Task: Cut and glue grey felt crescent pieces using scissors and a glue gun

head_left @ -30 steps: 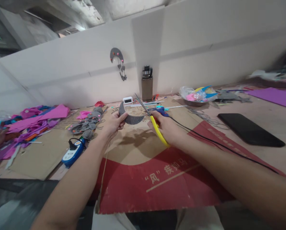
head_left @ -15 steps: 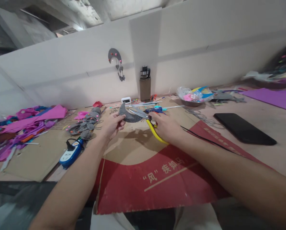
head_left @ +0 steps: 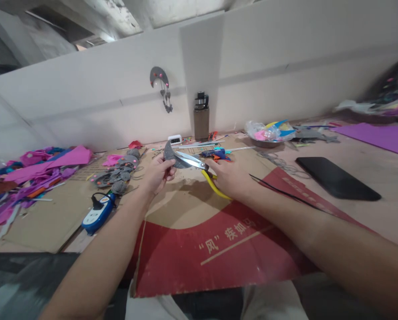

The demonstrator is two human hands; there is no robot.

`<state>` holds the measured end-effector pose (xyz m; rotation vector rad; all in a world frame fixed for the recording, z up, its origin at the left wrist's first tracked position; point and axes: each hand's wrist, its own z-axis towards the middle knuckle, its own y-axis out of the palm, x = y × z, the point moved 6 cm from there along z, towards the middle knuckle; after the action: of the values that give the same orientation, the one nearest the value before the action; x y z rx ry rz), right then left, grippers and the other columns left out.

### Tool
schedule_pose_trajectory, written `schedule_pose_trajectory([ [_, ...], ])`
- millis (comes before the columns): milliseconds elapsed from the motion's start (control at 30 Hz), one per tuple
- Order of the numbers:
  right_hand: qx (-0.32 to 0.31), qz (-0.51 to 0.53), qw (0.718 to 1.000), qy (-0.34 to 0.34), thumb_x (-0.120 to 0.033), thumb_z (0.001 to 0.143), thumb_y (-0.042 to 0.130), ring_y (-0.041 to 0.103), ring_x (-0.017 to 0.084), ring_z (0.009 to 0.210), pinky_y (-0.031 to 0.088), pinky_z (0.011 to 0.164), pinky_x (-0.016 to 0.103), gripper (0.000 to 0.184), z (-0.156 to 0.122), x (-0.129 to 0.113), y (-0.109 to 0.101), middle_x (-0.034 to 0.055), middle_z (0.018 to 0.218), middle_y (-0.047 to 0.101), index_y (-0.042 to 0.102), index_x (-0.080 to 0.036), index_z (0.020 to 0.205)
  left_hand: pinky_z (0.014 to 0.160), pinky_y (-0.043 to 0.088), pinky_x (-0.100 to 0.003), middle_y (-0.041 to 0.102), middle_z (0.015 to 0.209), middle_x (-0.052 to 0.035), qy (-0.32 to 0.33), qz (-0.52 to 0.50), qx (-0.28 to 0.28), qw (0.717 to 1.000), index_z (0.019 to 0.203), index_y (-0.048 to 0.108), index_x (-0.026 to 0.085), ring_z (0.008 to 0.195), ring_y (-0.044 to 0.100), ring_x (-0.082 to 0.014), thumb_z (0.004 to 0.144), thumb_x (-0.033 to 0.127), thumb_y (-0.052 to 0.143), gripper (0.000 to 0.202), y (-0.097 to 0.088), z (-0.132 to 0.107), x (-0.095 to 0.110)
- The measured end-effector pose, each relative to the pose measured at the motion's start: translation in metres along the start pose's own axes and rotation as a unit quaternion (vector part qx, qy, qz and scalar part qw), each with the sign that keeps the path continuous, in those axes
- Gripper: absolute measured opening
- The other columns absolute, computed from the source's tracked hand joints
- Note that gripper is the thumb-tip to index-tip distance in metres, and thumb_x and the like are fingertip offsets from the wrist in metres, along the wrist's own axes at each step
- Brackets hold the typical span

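My left hand [head_left: 158,174] pinches the left side of a dark grey felt crescent [head_left: 170,153], held up over the cardboard. Yellow-handled scissors [head_left: 196,163] are gripped in my right hand [head_left: 228,178]; their blades point left and lie against the crescent's inner curve. Whether the blades have felt between them I cannot tell. Beneath both hands lies a red and brown cardboard sheet [head_left: 192,266] with printed characters. A similar grey crescent [head_left: 159,76] with pink and red balls and dangling pieces hangs on the wall.
Left of my arms are a blue and white power strip [head_left: 98,214], grey felt pieces with coloured balls [head_left: 118,171] and pink scraps [head_left: 52,166]. A bottle [head_left: 201,120] stands by the wall. To the right are a bowl with plastic bags [head_left: 268,141] and a black phone [head_left: 337,178].
The scissor blades have turned and shifted slightly along the crescent's inner edge, and less of its right end shows. My left hand keeps its hold. The view has shifted slightly.
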<state>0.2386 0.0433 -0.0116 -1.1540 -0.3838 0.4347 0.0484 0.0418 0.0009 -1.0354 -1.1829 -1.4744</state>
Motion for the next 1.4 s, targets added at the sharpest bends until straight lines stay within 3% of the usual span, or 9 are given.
schedule_pose_trajectory([
  [167, -0.026, 0.012, 1.0, 0.008, -0.036, 0.093, 0.037, 0.064, 0.023, 0.076, 0.036, 0.061, 0.029, 0.043, -0.0002, -0.0012, 0.001, 0.0107, 0.094, 0.068, 0.047, -0.021, 0.131, 0.035, 0.023, -0.013, 0.044, 0.057, 0.0067, -0.015, 0.004, 0.001, 1.0, 0.078, 0.05, 0.016, 0.041, 0.038, -0.0028, 0.068, 0.02, 0.07, 0.023, -0.0008, 0.0007, -0.0025],
  [333, -0.038, 0.014, 0.999, 0.004, -0.034, 0.092, 0.037, 0.065, 0.024, 0.077, 0.037, 0.061, 0.029, 0.037, -0.0011, -0.003, -0.0003, 0.012, 0.092, 0.069, 0.053, -0.018, 0.122, 0.035, 0.023, -0.013, 0.044, 0.058, 0.0068, -0.017, -0.003, -0.003, 1.0, 0.078, 0.05, 0.016, 0.042, 0.037, -0.0023, 0.067, 0.019, 0.07, 0.023, -0.0012, 0.0018, -0.0035],
  [567, -0.049, 0.018, 0.999, 0.003, -0.033, 0.093, 0.033, 0.065, 0.024, 0.079, 0.04, 0.065, 0.03, 0.04, -0.0008, -0.0032, -0.001, 0.0125, 0.094, 0.069, 0.05, -0.019, 0.127, 0.035, 0.022, -0.013, 0.043, 0.057, 0.0072, -0.021, -0.004, 0.004, 1.0, 0.077, 0.05, 0.016, 0.041, 0.037, -0.0019, 0.067, 0.02, 0.071, 0.024, -0.0006, 0.0015, -0.0036],
  [1400, -0.042, 0.02, 0.999, -0.001, -0.031, 0.091, 0.037, 0.067, 0.026, 0.073, 0.04, 0.06, 0.03, 0.037, -0.0012, -0.0043, 0.0006, 0.0102, 0.087, 0.071, 0.051, -0.019, 0.123, 0.035, 0.02, -0.012, 0.042, 0.057, 0.0068, -0.026, -0.009, -0.011, 1.0, 0.077, 0.05, 0.016, 0.041, 0.035, -0.002, 0.067, 0.019, 0.071, 0.023, -0.0013, 0.0018, -0.0031],
])
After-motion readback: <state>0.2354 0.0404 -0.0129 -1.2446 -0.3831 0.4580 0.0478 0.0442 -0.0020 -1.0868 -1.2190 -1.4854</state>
